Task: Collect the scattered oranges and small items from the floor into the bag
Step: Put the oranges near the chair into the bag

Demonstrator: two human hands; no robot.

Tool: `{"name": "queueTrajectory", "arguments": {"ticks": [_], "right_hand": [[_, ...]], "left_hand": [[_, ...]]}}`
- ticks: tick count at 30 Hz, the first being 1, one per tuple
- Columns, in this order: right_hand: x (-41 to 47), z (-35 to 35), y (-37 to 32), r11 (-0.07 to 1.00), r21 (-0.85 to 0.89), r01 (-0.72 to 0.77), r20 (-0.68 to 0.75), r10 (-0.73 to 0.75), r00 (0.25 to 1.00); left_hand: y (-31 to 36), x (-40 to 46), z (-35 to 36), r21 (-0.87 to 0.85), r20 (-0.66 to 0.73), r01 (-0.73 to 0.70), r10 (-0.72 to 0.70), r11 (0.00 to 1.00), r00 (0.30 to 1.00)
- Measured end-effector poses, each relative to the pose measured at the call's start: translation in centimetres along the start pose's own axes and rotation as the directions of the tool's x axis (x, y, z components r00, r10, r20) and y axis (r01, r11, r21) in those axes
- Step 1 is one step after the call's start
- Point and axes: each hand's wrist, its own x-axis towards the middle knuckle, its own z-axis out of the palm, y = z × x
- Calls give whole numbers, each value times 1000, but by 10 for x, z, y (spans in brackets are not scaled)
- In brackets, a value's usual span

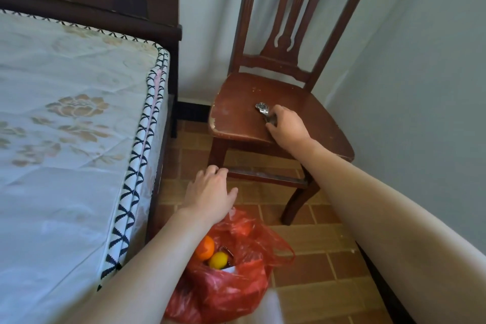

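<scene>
1. Resting on the brown wooden chair seat, the right hand has its grip closed on the silver metal wristwatch.
2. Left hand hovers open above the red plastic bag on the floor, holding an orange and a yellow fruit.

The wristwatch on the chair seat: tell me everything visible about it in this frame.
The wristwatch looks like silver metal, with a round dark dial and a linked band. It lies on the worn wooden seat of the chair, toward the middle, dial facing up. The right hand rests on the seat with its fingers closed over the near end of the band, covering that part; the dial end stays uncovered. The dial's markings are too small to read.
</scene>
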Motion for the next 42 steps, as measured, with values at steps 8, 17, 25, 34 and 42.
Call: {"name": "queueTrajectory", "arguments": {"ticks": [8,17,25,34,42], "right_hand": [[-32,-5,-3,987,140,-77,-78,88,993],[-70,-4,-6,929,358,-100,-85,139,987],[-114,13,3,928,321,190,-232,-117,966],[-155,59,23,909,297,291,-199,-239,951],[-195,124,56,901,365,237,-12,-250,968]], "left_hand": [[4,1,1,-8,-10,-24,24,1000,1000],[5,-1,0,-35,-45,-53,51,998,998],[4,0,1,12,-19,-76,76,997,997],[-10,-3,2,225,207,44,-92,973,974],[-16,1,23,310,413,28,-161,950,896]]}}
